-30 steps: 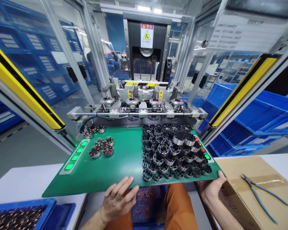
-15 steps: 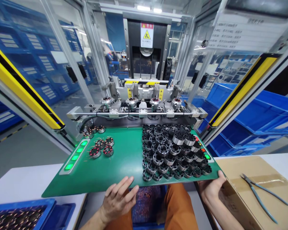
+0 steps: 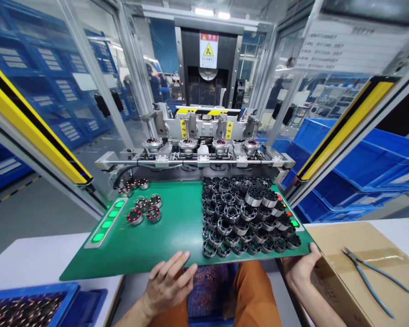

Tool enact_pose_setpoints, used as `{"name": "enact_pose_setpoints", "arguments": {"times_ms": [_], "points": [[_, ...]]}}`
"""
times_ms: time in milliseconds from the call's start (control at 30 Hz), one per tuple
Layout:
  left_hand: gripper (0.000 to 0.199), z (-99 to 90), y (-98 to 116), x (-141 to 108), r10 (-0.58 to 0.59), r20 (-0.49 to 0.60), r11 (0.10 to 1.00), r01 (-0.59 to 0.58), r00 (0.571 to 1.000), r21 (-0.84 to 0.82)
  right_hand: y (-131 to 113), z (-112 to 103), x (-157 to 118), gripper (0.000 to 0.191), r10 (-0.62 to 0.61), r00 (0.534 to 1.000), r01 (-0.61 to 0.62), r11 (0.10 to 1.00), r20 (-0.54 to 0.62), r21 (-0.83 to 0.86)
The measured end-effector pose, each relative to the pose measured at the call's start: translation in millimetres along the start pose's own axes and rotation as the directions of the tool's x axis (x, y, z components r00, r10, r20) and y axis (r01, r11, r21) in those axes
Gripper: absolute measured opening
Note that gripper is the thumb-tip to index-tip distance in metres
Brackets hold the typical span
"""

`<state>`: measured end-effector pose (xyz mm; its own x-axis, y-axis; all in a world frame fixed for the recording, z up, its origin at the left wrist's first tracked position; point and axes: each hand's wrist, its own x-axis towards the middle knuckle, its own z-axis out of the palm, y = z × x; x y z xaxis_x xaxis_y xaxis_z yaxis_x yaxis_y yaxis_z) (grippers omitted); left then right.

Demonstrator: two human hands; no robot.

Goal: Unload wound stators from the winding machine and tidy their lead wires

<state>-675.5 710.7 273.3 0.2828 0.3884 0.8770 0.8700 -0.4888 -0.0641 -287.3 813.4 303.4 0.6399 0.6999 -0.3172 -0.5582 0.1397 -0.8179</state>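
My left hand (image 3: 173,284) lies at the front edge of the green worktop (image 3: 177,236), its fingers stretched out and holding nothing. At the front right corner, my right hand (image 3: 301,268) grips the worktop's edge, thumb on top and the other fingers hidden below. Close by, rows of bare stator cores (image 3: 240,227) are stacked on the right side of the worktop. Several copper-wound stators (image 3: 153,214) lie on the left side. Behind them, wound stators (image 3: 187,143) sit in the holders of the winding machine (image 3: 204,125).
Green lit buttons (image 3: 106,224) line the left edge. Yellow safety bars (image 3: 347,129) flank the opening. Cutting pliers (image 3: 368,274) lie on a cardboard box (image 3: 388,254) at right. Blue bins (image 3: 371,150) are stacked behind it; a blue tray (image 3: 70,295) of wound parts is at lower left.
The machine's rear assembly with the yellow-and-black striped bar has shifted upward, away from the stator holders. Both my hands and the parts on the worktop have stayed in place.
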Motion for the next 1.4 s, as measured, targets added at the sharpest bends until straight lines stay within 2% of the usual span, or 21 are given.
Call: {"name": "enact_pose_setpoints", "arguments": {"times_ms": [167, 400, 633, 933, 1400], "points": [[0.037, 1.5, -1.0, -2.4, 0.005, 0.002, 1.000, -0.005, 1.000, 0.004, 1.9, -1.6, 0.9, 0.065, -0.029, 1.000, 0.029, 0.999, 0.004, -0.030], [0.026, -0.2, -0.2, 2.1, 0.000, -0.002, 1.000, 0.000, 1.000, -0.004, -2.1, 2.9, -3.8, 0.063, 0.017, 1.000, -0.017, 1.000, -0.014, 0.007], [0.041, 2.1, -1.0, -3.6, 0.000, 0.000, 1.000, 0.000, 1.000, 0.002, -1.5, 2.1, -3.2, 0.069, -0.019, 1.000, 0.019, 1.000, 0.013, -0.025], [0.028, 0.5, 0.3, 1.2, -0.005, 0.000, 1.000, 0.005, 1.000, 0.009, -2.3, 2.4, -2.5, 0.068, 0.010, 1.000, -0.010, 1.000, -0.011, -0.009], [0.026, 0.4, -1.1, 1.5, 0.005, 0.003, 1.000, -0.005, 1.000, -0.003, -0.1, 0.5, -0.7, 0.066, -0.005, 1.000, 0.005, 1.000, 0.002, -0.016]]}}
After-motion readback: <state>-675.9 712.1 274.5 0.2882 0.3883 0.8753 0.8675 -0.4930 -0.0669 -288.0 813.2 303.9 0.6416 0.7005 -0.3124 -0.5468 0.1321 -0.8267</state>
